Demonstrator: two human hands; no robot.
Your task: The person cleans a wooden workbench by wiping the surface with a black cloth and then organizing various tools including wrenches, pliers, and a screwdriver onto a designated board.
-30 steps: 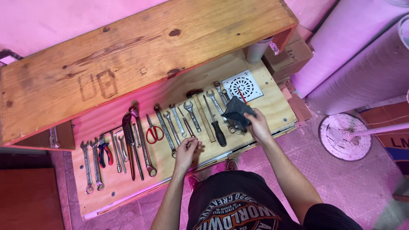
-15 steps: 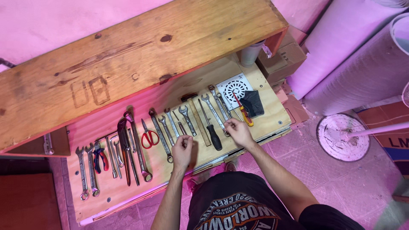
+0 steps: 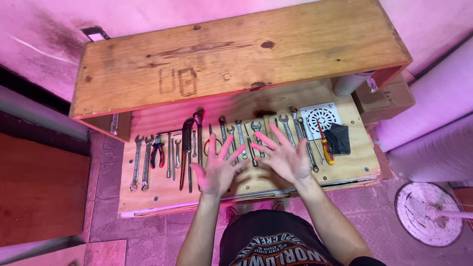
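Plywood forms the low shelf [image 3: 345,170] that carries a long row of hand tools, and a thick wooden top [image 3: 236,54] overhangs its far edge. Both of the person's hands hover over the middle of the shelf with fingers spread wide and nothing held. The left hand [image 3: 217,170] is above the near edge, its fingertips over a pair of red-handled scissors [image 3: 211,145] and the shafts of several spanners [image 3: 231,140]. The right hand [image 3: 283,157] sits just beside it, fingers fanned over more spanners [image 3: 295,125] that lie side by side, pointing toward the far edge. Whether either hand touches the tools below cannot be told. Toward the left end of the shelf lie two long combination spanners [image 3: 140,160], red and blue pliers [image 3: 157,152] and a large dark pipe wrench [image 3: 186,148], well apart from the hands. Toward the right end, a red and yellow screwdriver [image 3: 325,145] lies just beside the right hand's little finger, next to a dark folded cloth [image 3: 339,139] and a white round-patterned drain grate [image 3: 321,116] near the far right corner. A grey pipe [image 3: 351,83] stands behind the grate.
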